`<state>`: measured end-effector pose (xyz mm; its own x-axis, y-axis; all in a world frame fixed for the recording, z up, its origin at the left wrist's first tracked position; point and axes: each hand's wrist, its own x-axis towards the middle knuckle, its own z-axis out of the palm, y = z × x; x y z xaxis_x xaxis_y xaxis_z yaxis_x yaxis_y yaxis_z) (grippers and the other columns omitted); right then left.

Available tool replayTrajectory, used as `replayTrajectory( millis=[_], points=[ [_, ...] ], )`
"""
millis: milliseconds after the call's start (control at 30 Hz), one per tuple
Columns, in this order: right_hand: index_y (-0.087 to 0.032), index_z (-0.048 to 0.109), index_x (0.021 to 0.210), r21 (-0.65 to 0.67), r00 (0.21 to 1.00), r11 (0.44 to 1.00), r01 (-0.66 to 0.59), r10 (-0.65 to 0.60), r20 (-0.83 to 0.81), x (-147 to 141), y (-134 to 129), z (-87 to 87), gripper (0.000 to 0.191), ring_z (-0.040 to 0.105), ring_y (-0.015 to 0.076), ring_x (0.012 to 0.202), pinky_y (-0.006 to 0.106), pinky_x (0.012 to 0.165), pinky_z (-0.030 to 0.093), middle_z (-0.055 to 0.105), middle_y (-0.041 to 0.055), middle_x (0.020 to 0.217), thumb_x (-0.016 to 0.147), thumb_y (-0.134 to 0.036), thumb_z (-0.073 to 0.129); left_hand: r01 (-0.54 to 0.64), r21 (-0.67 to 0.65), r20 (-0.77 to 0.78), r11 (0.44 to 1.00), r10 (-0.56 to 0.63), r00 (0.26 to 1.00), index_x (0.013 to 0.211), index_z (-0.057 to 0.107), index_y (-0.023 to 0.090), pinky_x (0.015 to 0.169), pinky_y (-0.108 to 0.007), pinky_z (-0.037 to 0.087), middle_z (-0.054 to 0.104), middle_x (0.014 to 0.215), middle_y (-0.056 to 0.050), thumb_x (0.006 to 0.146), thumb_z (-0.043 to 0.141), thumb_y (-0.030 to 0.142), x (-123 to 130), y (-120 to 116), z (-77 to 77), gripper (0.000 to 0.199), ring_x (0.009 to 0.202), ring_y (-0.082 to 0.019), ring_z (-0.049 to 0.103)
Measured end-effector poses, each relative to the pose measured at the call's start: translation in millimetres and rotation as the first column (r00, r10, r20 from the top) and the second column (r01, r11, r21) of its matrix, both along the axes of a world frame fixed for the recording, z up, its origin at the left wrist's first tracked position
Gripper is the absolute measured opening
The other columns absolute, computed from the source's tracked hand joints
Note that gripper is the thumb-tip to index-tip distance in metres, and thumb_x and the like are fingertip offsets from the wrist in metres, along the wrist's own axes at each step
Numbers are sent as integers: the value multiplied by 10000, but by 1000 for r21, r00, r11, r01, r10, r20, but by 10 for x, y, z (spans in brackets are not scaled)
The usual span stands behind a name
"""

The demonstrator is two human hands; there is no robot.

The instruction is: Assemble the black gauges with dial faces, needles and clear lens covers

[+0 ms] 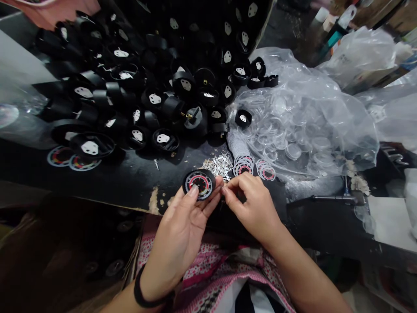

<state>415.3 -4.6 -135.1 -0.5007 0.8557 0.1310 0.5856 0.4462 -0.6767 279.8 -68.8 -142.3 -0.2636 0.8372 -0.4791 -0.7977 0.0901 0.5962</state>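
Observation:
My left hand (187, 221) grips a round black gauge (199, 184) with a printed red, white and black dial, its thumb pressing on the dial face. Close beside it, my right hand (249, 202) has thumb and forefinger pinched together near the left fingertips; whatever is between them is too small to make out. Just beyond the hands lies a heap of small white pointers (220, 164). A fanned row of dial discs (243, 166) and a few more loose dials (266, 170) lie right of that heap.
Many black gauge housings (163, 138) with white plates are piled across the back and left. A plastic bag of clear lenses (293, 130) spreads at right. Dial discs (85, 162) lie at the left edge. A screwdriver (335, 198) and white paper (391, 219) lie far right.

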Motion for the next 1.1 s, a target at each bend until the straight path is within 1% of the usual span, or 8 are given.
replayTrajectory(
  millis=[67, 167, 300, 433, 700, 833, 967, 1100],
  points=[
    [-203, 586, 787, -68, 990, 998, -1, -9, -143, 31, -21, 53, 153, 563, 133, 730, 294, 744, 384, 619, -29, 755, 936, -207, 619, 17, -5, -4, 1000, -17, 1000, 1005, 742, 197, 1007, -374, 560, 796, 1084, -75, 939, 629, 298, -3, 11, 23, 165, 1090, -225, 726],
    [-213, 616, 829, -144, 969, 989, -42, 5, -245, 55, -56, 132, 127, 572, 121, 746, 284, 760, 403, 629, -39, 784, 955, -223, 610, 39, -24, -134, 999, -42, 990, 1116, 710, 247, 976, -318, 567, 785, 1119, -38, 911, 675, 289, 21, 40, -8, 213, 1080, -206, 727],
    [-193, 621, 849, -117, 994, 993, -29, 17, -107, 67, -84, 174, 129, 578, 146, 804, 307, 761, 377, 648, -9, 822, 968, -199, 573, 174, -64, -287, 983, -185, 940, 1172, 692, 312, 967, -247, 543, 742, 1209, 16, 883, 715, 303, 104, 38, -146, 291, 1179, -187, 669],
    [-184, 614, 854, -93, 1000, 996, -16, 17, 5, 91, -87, 184, 134, 562, 150, 771, 314, 740, 353, 644, 5, 828, 973, -201, 554, 252, -22, -401, 968, -239, 884, 1226, 659, 346, 1107, -319, 451, 698, 1294, 28, 911, 680, 341, 138, -1, -233, 316, 1267, -198, 607],
    [-177, 588, 860, -41, 996, 998, -41, 43, 72, 118, -95, 222, 146, 554, 153, 755, 306, 718, 365, 644, 22, 845, 985, -167, 515, 300, -46, -614, 953, -264, 744, 1184, 673, 290, 1040, -330, 505, 736, 1223, -12, 879, 690, 330, 56, 2, -94, 308, 1185, -219, 659],
    [-189, 575, 837, -49, 994, 998, -38, 43, 101, 121, -107, 235, 162, 560, 154, 749, 305, 718, 374, 651, 16, 832, 987, -168, 520, 280, -67, -609, 958, -261, 749, 1114, 716, 277, 972, -323, 535, 766, 1114, -27, 846, 716, 302, 37, 7, -47, 268, 1084, -236, 701],
    [-200, 546, 791, -77, 993, 996, -38, 46, 107, 118, -136, 236, 194, 555, 154, 736, 297, 702, 378, 646, 10, 802, 982, -167, 527, 249, -73, -609, 966, -241, 756, 1032, 756, 283, 970, -308, 513, 766, 1080, -22, 761, 789, 228, 21, -1, -29, 278, 1098, -262, 685],
    [-206, 528, 785, -97, 994, 995, -27, 37, 101, 79, -177, 237, 194, 563, 154, 736, 287, 688, 385, 640, 13, 798, 972, -155, 527, 245, -96, -692, 965, -242, 681, 1006, 767, 291, 969, -302, 512, 767, 1048, -7, 740, 797, 238, -20, -38, -13, 273, 1039, -262, 693]
  ],
)
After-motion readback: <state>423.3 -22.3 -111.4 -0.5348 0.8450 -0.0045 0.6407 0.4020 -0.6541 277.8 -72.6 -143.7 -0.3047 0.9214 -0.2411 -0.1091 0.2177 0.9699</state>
